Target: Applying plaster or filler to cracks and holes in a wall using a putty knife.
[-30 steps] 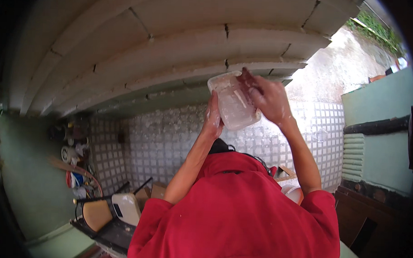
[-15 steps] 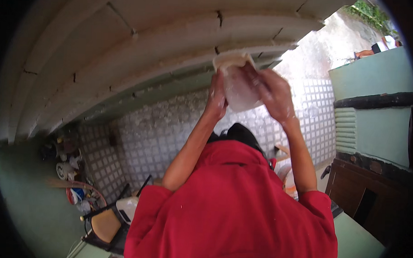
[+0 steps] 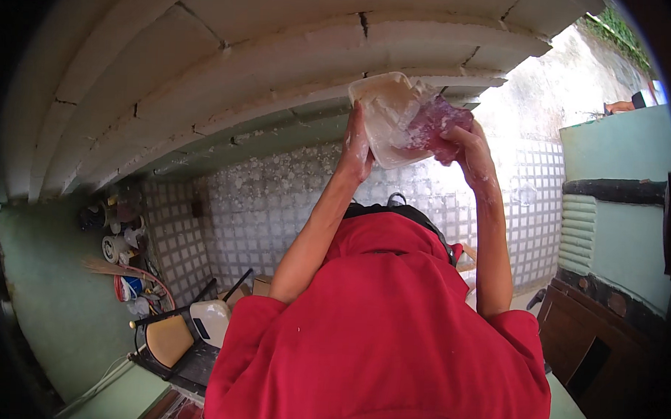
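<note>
My left hand (image 3: 357, 147) grips the left side of a whitish plastic tub (image 3: 384, 153) with rounded corners. The tub is tilted so that its inside shows, coated with thick white paste (image 3: 383, 108). In my right hand (image 3: 469, 149) is a crumpled pinkish-purple piece (image 3: 436, 124) smeared with white; whether it is a rag or a plastic sheet I cannot tell. It lies against the tub's right part, with my fingers closed round its outer end. White smears mark both hands.
A wall of pale blocks (image 3: 296, 57) with cracked joints rises just beyond the tub. White-spattered tiles (image 3: 270, 185) cover the floor below. At lower left stand a tan-seated chair (image 3: 170, 342) and clutter by a green wall (image 3: 44, 288); a brown wooden cabinet (image 3: 582, 329) is at right.
The tub has turned, and its paste-coated inside now shows. My right hand has moved a little right, off the tub's side, and the pinkish-purple piece has come into sight.
</note>
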`<state>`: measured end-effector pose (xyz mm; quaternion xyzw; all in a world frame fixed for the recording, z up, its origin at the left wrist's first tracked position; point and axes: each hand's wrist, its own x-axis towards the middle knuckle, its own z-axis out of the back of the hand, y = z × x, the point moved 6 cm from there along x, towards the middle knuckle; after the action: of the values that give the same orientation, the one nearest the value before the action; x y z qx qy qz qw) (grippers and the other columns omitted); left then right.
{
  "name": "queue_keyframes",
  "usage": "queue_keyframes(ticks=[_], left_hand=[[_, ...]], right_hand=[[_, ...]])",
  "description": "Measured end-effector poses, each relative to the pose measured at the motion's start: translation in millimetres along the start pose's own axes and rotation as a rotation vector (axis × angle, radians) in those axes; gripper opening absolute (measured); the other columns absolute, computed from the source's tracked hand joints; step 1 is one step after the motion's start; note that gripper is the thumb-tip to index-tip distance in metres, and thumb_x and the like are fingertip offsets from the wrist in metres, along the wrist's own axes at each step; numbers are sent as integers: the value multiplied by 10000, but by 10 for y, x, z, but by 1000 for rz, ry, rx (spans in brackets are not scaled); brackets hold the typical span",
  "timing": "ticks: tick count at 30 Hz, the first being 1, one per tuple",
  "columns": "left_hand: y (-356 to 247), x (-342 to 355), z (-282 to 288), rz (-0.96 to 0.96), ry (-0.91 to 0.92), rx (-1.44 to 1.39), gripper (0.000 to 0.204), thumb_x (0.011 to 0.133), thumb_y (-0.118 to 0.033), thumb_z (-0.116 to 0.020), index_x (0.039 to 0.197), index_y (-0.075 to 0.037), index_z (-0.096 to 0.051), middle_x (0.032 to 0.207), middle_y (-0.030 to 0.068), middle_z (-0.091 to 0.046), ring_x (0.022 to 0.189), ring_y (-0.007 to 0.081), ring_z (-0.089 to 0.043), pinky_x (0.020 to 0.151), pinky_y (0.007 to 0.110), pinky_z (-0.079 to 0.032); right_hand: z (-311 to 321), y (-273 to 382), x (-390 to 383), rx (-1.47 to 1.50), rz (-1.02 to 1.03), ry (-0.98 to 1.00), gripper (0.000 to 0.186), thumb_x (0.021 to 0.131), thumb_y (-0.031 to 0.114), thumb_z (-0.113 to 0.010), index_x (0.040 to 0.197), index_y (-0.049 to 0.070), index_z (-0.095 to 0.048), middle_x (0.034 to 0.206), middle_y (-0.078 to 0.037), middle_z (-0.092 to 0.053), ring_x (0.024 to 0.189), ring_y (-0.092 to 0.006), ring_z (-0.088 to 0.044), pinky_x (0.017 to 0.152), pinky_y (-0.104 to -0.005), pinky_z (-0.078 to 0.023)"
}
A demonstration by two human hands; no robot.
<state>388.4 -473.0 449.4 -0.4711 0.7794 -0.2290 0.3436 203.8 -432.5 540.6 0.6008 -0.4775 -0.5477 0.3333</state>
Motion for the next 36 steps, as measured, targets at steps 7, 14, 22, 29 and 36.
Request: queue_keyframes(ticks=[7,14,22,29,36], left_hand=[[61,159,-174,-39,-3,-51,751,926,-639,-411,1447,-109,-307,1410,108,-435,1260,260,-476,1027,431,-437],[86,280,-161,-88,-28,-35,762,923,-639,-419,1448,-100,-300,1414,107,-428,1254,265,-478,1027,426,-439],[164,451,-83,-115,-33,-83,767,917,-635,-440,1442,-95,-299,1382,115,-446,1230,267,-495,1006,418,-459],[271,557,-78,-81,-12,-199,767,910,-649,-431,1436,-103,-315,1373,107,-463,1236,261,-499,1013,421,-458],[304,651,160,-160,-98,-193,721,923,-620,-439,1441,-132,-324,1426,82,-425,1282,259,-461,1049,428,-436]], right_hand=[[127,-59,187,199,-49,18,262,871,98,-557,1109,-11,-534,899,-85,-633,705,-161,-642,590,-299,-546],[245,-34,383,11,-51,127,254,895,168,-598,1079,-7,-605,921,-95,-670,767,-170,-654,663,-327,-562],[309,-66,529,30,-49,155,246,911,176,-607,1094,11,-604,947,-88,-676,778,-173,-655,697,-336,-556],[170,-245,706,400,-84,134,203,920,118,-593,1095,15,-600,1003,-88,-659,867,-174,-645,740,-337,-554],[-126,-316,1381,642,17,67,205,919,39,-543,1108,-37,-558,1001,-134,-647,838,-226,-655,722,-340,-577]])
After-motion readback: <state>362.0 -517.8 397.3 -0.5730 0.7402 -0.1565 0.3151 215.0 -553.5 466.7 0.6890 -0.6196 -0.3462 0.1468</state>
